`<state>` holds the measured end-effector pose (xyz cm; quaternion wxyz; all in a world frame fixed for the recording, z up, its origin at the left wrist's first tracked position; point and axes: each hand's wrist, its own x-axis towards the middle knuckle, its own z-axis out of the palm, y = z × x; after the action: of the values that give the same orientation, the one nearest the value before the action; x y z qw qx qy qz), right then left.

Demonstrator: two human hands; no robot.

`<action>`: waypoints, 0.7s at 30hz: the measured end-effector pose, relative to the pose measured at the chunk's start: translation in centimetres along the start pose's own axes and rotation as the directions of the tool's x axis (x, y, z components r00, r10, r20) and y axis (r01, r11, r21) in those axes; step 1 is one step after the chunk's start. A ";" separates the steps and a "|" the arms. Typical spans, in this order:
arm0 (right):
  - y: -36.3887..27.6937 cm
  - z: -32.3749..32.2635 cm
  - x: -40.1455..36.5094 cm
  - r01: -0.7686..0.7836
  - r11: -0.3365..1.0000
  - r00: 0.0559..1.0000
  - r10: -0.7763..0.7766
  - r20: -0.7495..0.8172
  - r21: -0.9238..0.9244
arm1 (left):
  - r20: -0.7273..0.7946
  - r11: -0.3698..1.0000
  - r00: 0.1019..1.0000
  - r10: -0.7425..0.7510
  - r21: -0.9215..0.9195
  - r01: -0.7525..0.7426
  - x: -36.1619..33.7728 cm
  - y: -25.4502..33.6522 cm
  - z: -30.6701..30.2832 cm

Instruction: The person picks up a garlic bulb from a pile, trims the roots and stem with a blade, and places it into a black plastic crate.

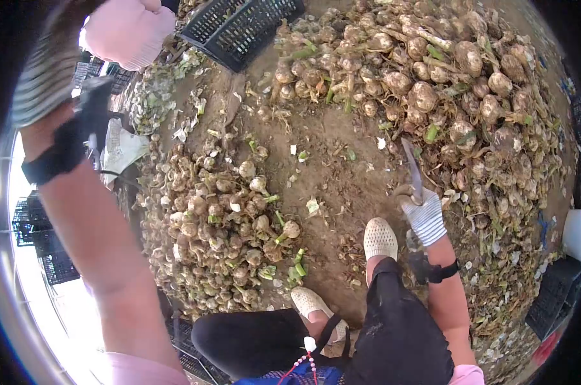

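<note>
So, a knife (413, 168) is being held in the right hand (421, 208), which is covered by a pale striped glove. The fingers are wrapped round the handle, and the blade is pointed away from the body, with its tip right by the near edge of the big heap of bulbs (425, 96). Whether anything is being touched by the tip can't be told.

The left hand (59, 32), gloved too, is raised way up in the top left corner. It's blurred and partly cut off there, so whether those fingers are spread or pinching something can't be told, sorry. A black strap (55, 154) is worn on that wrist, and a black band (443, 272) on the other one.

The heap on the right is made up of dirty bulbs, some with green stem bits attached. A second, lower pile of bulbs (210, 215) is spread on the left, with bare brown ground (332, 163) left between the two. Scraps of peel and cut green pieces are scattered about. At the top, a black slatted crate (245, 32) is seen tilted, and pale perforated shoes (381, 239) are planted on the ground below.
</note>
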<state>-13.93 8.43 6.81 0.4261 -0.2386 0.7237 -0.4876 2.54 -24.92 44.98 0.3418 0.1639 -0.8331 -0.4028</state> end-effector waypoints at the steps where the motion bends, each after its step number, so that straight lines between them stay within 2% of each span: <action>1: -0.3 -0.2 -0.1 -0.011 1.000 1.000 0.011 -0.022 0.009 | 0.070 0.937 0.996 0.055 0.342 -0.076 -3.0 -0.7 3.4; 2: -0.3 -0.4 -0.1 -0.021 1.000 0.999 0.022 -0.047 0.021 | 0.156 0.755 0.984 0.087 0.634 -0.167 -6.3 -2.3 7.0; 3: 0.2 -0.6 -0.1 0.000 0.999 1.000 0.001 -0.031 0.033 | 0.328 0.880 0.944 0.025 0.441 -0.176 -7.6 -6.3 7.8; 4: 0.9 -0.9 -0.1 0.023 0.999 1.000 -0.022 -0.021 0.043 | 0.338 0.863 0.941 0.005 0.474 -0.174 -9.5 -7.1 11.9; 5: 0.9 -1.0 -0.3 0.025 0.999 1.000 -0.025 -0.001 -0.027 | 0.353 0.848 0.935 -0.013 0.499 -0.177 -12.4 -7.7 16.7; 6: 1.1 -1.1 -0.6 0.019 0.995 1.000 -0.017 0.020 -0.101 | 0.498 0.891 0.857 -0.135 0.440 -0.115 -16.5 -12.2 18.9; 7: 2.8 -1.2 -0.5 0.130 0.954 0.991 -0.120 0.055 -0.271 | 0.648 0.820 0.733 -0.205 0.523 -0.233 -19.8 -13.4 20.6; 8: 3.2 -1.4 -0.7 0.105 0.954 0.994 -0.095 0.052 -0.280 | 0.717 0.784 0.631 -0.297 0.560 -0.267 -22.0 -13.7 22.3; 9: 3.2 -1.2 -0.8 0.167 0.921 0.986 -0.152 0.072 -0.350 | 0.754 0.804 0.587 -0.293 0.527 -0.275 -23.9 -14.0 23.0; 10: 2.9 -0.7 -0.7 0.232 0.880 0.973 -0.209 0.100 -0.415 | 0.761 0.818 0.577 -0.296 0.515 -0.259 -25.3 -14.3 23.6; 11: 1.4 -0.7 -0.7 0.205 0.891 0.975 -0.147 0.169 -0.406 | 0.764 0.803 0.585 -0.273 0.516 -0.298 -26.5 -14.5 24.2; 12: 1.4 -0.3 -0.5 0.195 0.891 0.976 -0.134 0.171 -0.411 | 0.764 0.784 0.595 -0.248 0.520 -0.341 -27.1 -14.7 24.6; 15: 1.0 0.9 0.4 0.197 0.826 0.961 -0.057 0.269 -0.528 | 0.785 0.768 0.601 -0.150 0.476 -0.429 -27.0 -14.2 25.3; 16: 0.4 1.2 0.7 0.194 0.828 0.962 -0.056 0.267 -0.526 | 0.801 0.748 0.588 -0.112 0.458 -0.481 -26.7 -14.0 25.4; 19: -1.4 1.4 0.7 0.286 0.675 0.945 -0.079 0.319 -0.680 | 0.819 0.731 0.570 -0.058 0.423 -0.535 -26.6 -13.8 25.8; 21: 1.0 1.0 1.3 0.281 0.657 0.945 -0.061 0.322 -0.700 | 0.825 0.743 0.565 -0.020 0.390 -0.543 -26.6 -13.4 25.8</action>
<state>-13.71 7.38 5.29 0.3397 -0.5219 0.7670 -0.1547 3.33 -4.24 11.48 -0.0726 -0.0639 -0.9919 -0.0820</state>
